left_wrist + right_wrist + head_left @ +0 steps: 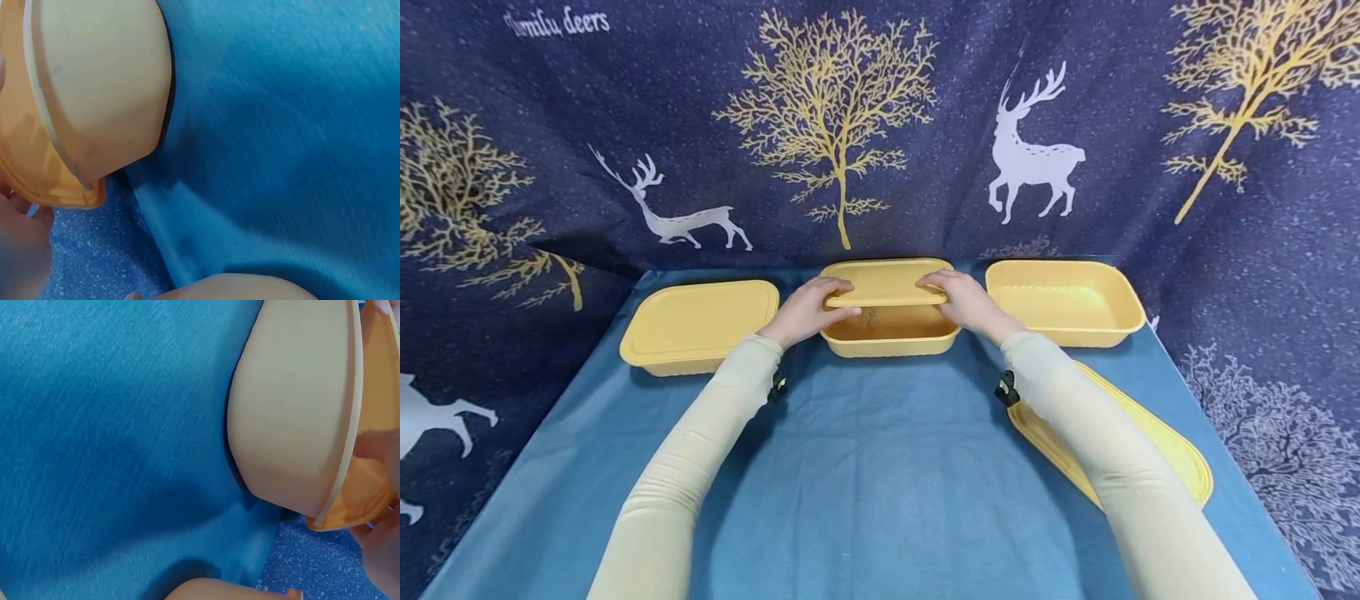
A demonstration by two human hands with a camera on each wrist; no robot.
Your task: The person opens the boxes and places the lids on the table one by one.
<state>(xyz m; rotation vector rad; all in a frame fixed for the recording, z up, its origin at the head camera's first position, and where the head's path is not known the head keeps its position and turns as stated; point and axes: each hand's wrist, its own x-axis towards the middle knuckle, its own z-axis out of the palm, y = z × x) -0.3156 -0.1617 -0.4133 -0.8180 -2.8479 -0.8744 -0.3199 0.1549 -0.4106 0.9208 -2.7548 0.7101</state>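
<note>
Head view's taken from up high, aimed forward and down, so most of the tabletop [850,467] is caught from a ways back, with the deer backdrop [962,142] behind it. Both wrist views are shot from super close and rolled roughly sideways. The middle box [891,347] gets pushed to the left side in the left wrist view, right side in the other. Its front wall is shared by all three.

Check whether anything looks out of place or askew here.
Yes: one loose yellow lid lies diagonally on the blue cloth, partly hidden by the right sleeve, while the rightmost container stands uncovered. The middle lid is tilted too, but the left hand and right hand hold it.
</note>
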